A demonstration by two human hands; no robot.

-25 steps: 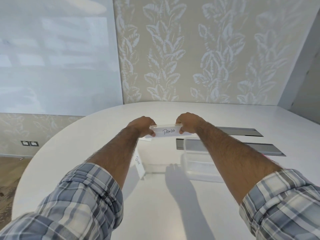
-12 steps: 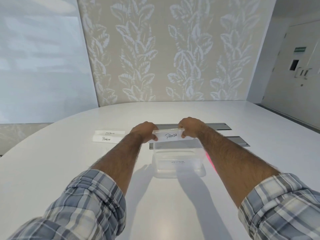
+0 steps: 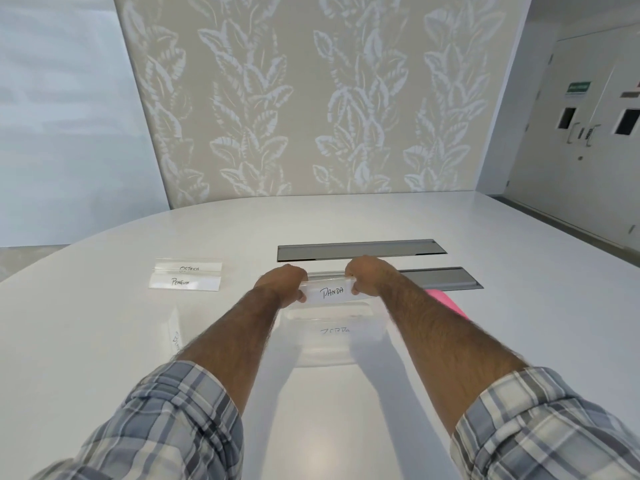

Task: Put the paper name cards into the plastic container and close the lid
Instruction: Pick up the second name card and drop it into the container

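My left hand (image 3: pixel 284 283) and my right hand (image 3: pixel 367 274) each grip one end of the name card marked PANDA (image 3: pixel 330 292). They hold it level just above the far rim of the clear plastic container (image 3: pixel 332 351), which stands open on the white table (image 3: pixel 519 341). A card with writing lies inside the container. Two more cards, OSTRICH (image 3: pixel 188 267) and PENGUIN (image 3: pixel 185 282), lie flat to the left. Another card (image 3: pixel 176 341) stands edge-on beside my left forearm. A pink lid (image 3: pixel 446 301) shows behind my right forearm.
Two grey cable hatches (image 3: pixel 360 250) are set into the tabletop beyond the container. A patterned wall stands behind the table, and doors are at the far right.
My view has swung right, bringing the container under my hands. Both hands have carried the PANDA card over the container and lowered it toward the far rim.
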